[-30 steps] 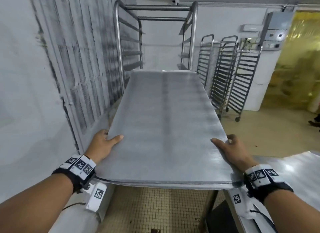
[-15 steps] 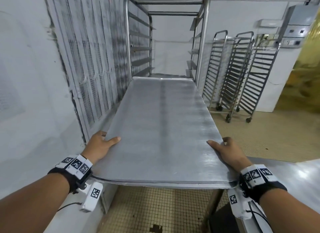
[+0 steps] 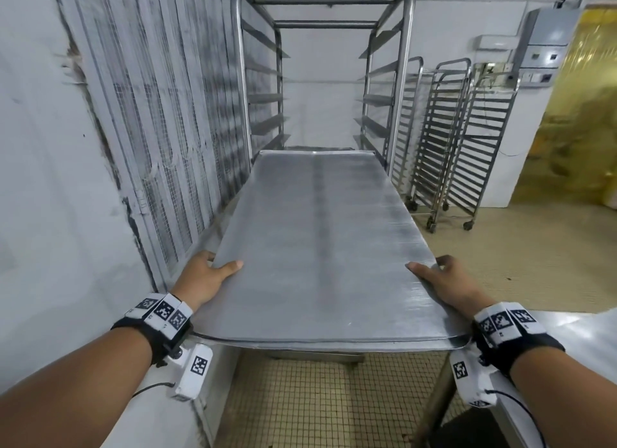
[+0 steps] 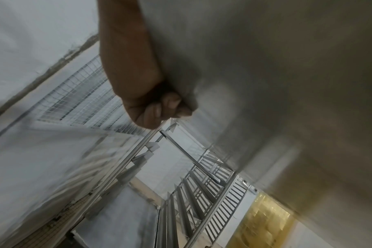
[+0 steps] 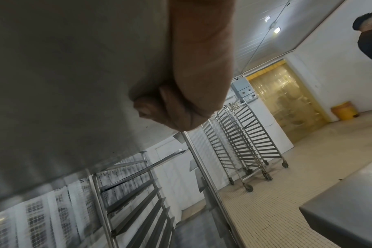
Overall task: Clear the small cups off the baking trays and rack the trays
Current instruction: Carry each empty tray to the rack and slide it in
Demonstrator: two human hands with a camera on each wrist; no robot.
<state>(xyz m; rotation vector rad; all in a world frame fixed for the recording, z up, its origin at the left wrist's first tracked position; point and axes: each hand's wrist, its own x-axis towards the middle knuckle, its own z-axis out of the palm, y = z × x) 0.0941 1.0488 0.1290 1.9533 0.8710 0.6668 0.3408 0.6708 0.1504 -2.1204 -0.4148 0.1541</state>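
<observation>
While both arms are stretched forward, the baking tray (image 3: 320, 247) is gripped at its near corners by the left hand (image 3: 207, 274) and right hand (image 3: 447, 280) (thumbs on top, fingers curled beneath), its far end at the rack (image 3: 327, 80); the tray's underside is blurred in the wrist views.

Both hands hold a large baking tray (image 3: 317, 247) level by its near corners; the left hand (image 3: 207, 275) and right hand (image 3: 445, 280) each lay a thumb on top; the tray's far end reaches the tall steel rack (image 3: 320, 80); beyond the tray's right side stand three narrower racks (image 3: 447, 140).
</observation>
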